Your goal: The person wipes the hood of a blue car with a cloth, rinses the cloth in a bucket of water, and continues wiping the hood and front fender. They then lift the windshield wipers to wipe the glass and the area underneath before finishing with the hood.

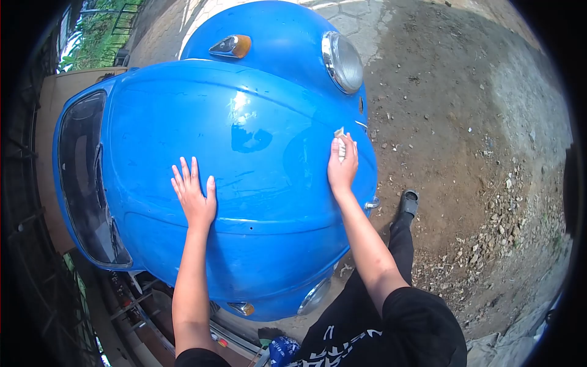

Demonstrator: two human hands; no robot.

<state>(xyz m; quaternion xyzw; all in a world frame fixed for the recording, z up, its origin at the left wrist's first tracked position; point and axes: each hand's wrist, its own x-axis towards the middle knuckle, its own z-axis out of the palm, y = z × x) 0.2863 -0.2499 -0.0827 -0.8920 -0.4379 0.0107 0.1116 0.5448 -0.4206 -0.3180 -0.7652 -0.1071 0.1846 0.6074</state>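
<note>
A blue car's front hood (165, 128) fills the middle of the view. My left hand (194, 194) lies flat on the hood with its fingers spread and nothing in it. Near the front edge of the hood, my right hand (343, 165) is wrapped round a pale, crumpled cloth (341, 150) and presses it against the blue paint. Part of the cloth is hidden by the fingers. Between the hands, a bit farther up, a darker patch (251, 139) and a bright glare show on the surface.
A round headlight (343, 63) and an orange turn signal (233, 46) sit on the far fender. The windshield (85, 177) is at the left. Dirt ground with loose stones (504, 223) lies at the right, near my shoe (409, 203). Metal frames stand at the lower left.
</note>
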